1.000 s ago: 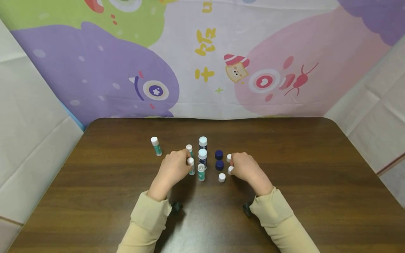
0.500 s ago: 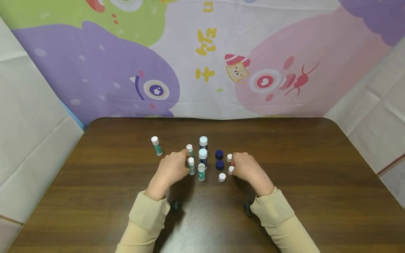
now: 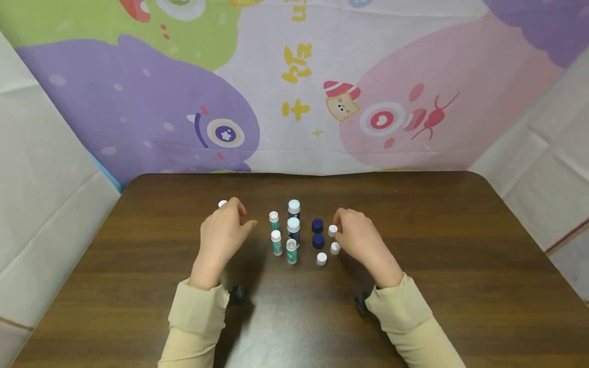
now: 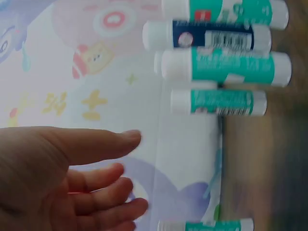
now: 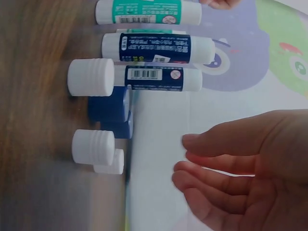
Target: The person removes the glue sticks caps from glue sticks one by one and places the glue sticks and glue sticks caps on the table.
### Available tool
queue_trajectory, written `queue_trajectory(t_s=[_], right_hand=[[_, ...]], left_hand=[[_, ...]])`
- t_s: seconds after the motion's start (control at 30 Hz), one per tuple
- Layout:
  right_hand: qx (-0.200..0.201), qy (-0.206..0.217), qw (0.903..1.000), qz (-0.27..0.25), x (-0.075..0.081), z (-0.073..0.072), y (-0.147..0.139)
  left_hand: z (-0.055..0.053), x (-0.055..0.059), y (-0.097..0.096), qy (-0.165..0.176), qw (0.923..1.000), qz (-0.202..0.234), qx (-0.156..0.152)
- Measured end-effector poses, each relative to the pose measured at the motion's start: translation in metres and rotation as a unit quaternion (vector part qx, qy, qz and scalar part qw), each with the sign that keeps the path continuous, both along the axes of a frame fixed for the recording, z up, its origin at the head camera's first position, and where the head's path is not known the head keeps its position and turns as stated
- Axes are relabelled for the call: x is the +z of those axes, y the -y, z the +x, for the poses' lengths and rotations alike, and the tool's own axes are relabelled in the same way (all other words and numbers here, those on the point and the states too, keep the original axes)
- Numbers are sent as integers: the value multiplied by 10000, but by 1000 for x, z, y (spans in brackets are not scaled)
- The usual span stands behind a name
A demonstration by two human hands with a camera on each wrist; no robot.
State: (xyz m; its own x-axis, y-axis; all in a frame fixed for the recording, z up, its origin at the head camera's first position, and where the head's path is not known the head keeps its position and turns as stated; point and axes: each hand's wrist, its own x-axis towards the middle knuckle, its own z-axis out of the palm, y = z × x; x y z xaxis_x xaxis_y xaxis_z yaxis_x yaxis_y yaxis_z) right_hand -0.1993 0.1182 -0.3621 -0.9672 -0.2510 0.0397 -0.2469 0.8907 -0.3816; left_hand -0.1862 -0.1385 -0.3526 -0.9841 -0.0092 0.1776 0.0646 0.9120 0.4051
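Note:
My left hand [image 3: 221, 235] is over the left side of the table, thumb and fingers apart, holding nothing. It partly hides the leftmost glue stick [image 4: 219, 225], whose white top [image 3: 223, 203] shows beyond the knuckles. Upright in the middle stand green-and-white glue sticks [image 3: 276, 243] and two navy glue sticks [image 3: 293, 234]. Just right of them lie two navy caps [image 3: 318, 241] and three white caps [image 3: 321, 259]. My right hand [image 3: 361, 243] hovers close by the white caps, its fingers loosely bent; the right wrist view shows no object between thumb and fingers.
The brown wooden table [image 3: 437, 255] has a rounded far edge. Behind it hangs a cartoon-printed cloth [image 3: 299, 148], and pale cloth panels [image 3: 50, 204] flank both sides.
My left hand has left the green glue sticks in the middle and moved left, its fingers spreading, toward the leftmost glue stick. My right hand has risen slightly beside the white caps.

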Motion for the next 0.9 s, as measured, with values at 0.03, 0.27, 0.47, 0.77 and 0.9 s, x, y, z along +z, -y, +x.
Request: queue_trajectory(t_s=[0.03, 0.27, 0.47, 0.77, 0.9], right_hand=[[-39, -58, 9999, -74, 1, 1, 1], [85, -773, 9950, -631, 9, 2, 12], [395, -1332, 9857, -953, 23, -5, 33], [771, -1575, 9805, -884, 31, -7, 61], [872, -1599, 9798, -830, 30, -8, 65]], left_hand=[[0, 0, 3, -150, 9998, 106, 113], [-5, -8, 20, -324, 9960, 659, 516], [-12, -24, 34, -34, 9926, 1028, 649], [-20, -41, 36, -97, 9964, 622, 575], [-23, -45, 34, -37, 9973, 513, 532]])
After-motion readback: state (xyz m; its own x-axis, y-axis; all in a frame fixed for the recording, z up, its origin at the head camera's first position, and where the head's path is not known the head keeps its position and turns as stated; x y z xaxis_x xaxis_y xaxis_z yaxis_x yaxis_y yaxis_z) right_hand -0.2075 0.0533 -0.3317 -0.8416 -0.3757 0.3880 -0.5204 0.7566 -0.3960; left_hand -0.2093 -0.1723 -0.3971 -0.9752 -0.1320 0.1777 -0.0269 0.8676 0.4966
